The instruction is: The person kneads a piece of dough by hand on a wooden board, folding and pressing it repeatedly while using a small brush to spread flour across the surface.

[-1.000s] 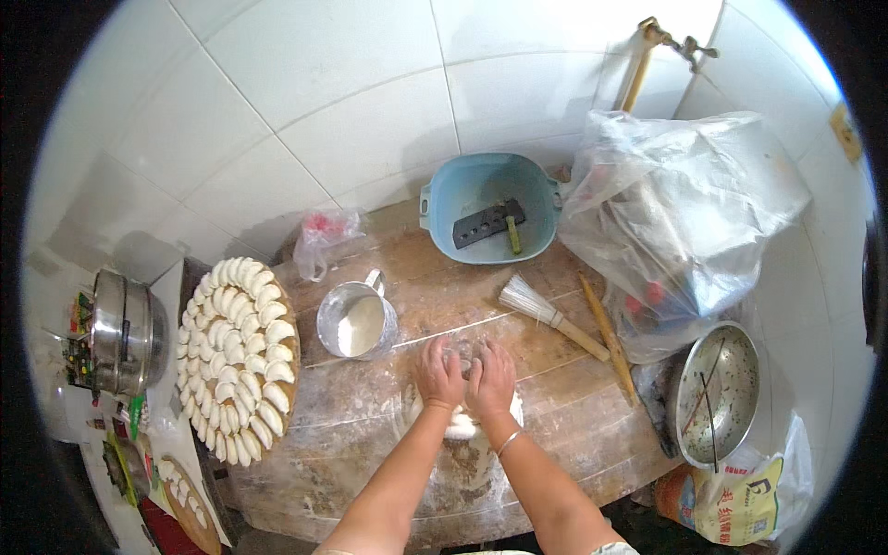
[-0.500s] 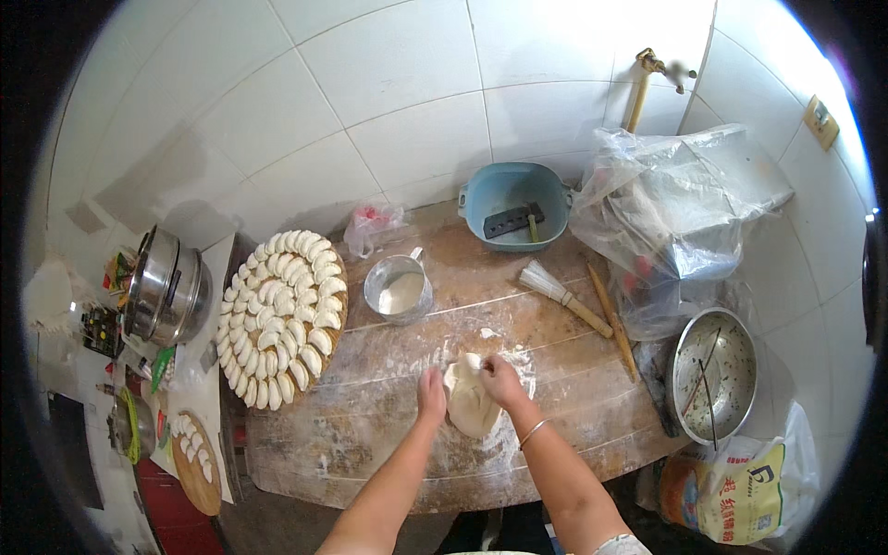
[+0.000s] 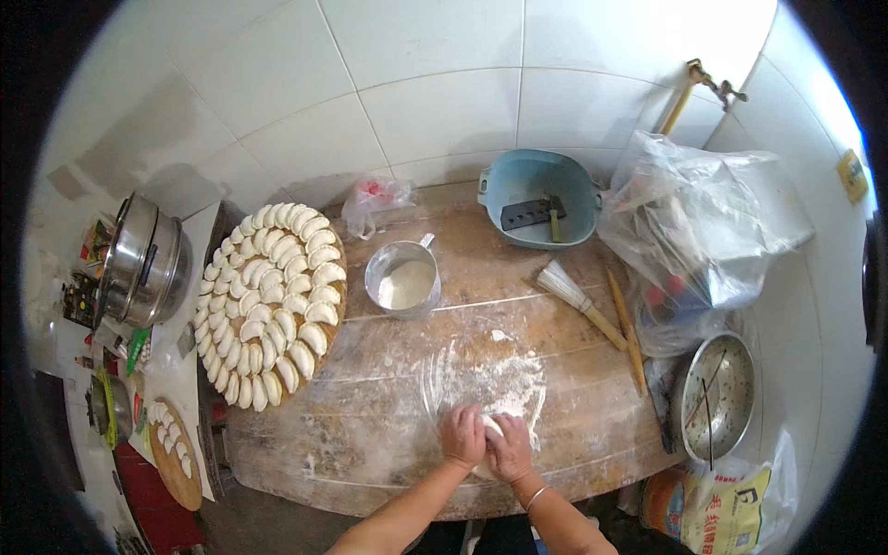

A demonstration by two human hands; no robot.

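Close to the front edge of the wooden worktop (image 3: 370,444), both my hands are closed side by side over a pale lump of dough (image 3: 491,425). My left hand (image 3: 462,436) curls over its left side and my right hand (image 3: 509,450) grips its right side. Most of the dough is hidden under the fingers. Loose white flour (image 3: 518,375) is scattered on the wood just beyond them. Farther off stands a metal cup (image 3: 429,302) with flour in it. To its left, a round board (image 3: 339,287) carries rings of shaped dumplings (image 3: 269,277).
A blue-grey basin (image 3: 504,171) sits at the back, with a brush (image 3: 578,301) and rolling pin (image 3: 626,324) nearer. Right are a plastic-covered pile (image 3: 684,213), a metal bowl (image 3: 740,370) with chopsticks and a sack (image 3: 731,509). Steamer pots (image 3: 157,268) and a smaller dumpling board (image 3: 188,495) stand left.
The dough, flattened and spread half a second ago, is now bunched under my hands. Both hands have come together and moved nearer to me. The whole view has shifted slightly.
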